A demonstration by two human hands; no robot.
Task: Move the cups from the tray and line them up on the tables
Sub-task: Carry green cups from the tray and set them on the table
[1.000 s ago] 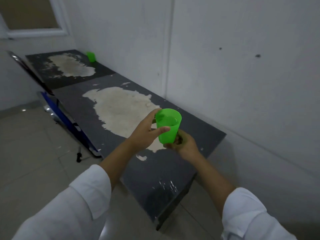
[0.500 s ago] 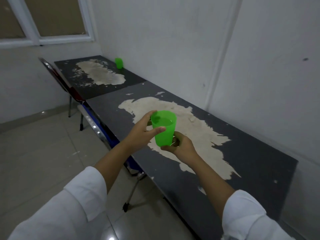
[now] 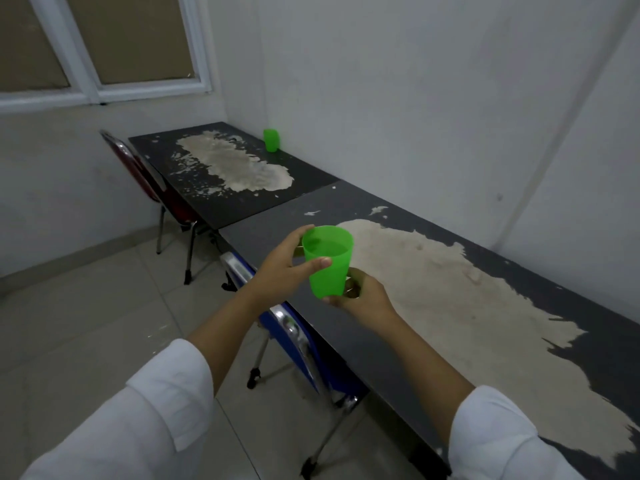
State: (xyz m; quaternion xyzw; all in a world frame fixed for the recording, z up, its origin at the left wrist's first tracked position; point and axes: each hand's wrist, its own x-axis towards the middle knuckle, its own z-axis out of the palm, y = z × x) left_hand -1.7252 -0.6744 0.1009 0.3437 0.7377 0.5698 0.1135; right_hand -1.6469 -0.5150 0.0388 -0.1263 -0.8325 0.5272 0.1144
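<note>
Both hands, left point(image 3: 282, 268) and right point(image 3: 360, 297), clamped on filled green cup point(image 3: 328, 261); keep level, set on near bench point(image 3: 346, 327), aligned with far cup point(image 3: 270, 140).

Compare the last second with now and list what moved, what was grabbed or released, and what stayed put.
The person has walked along the tables toward the window, so the far table and its green cup appear nearer. Nothing was grabbed or released. The left hand still grips the carried green cup by its side, and the right hand still supports its base, upright above the near table.
</note>
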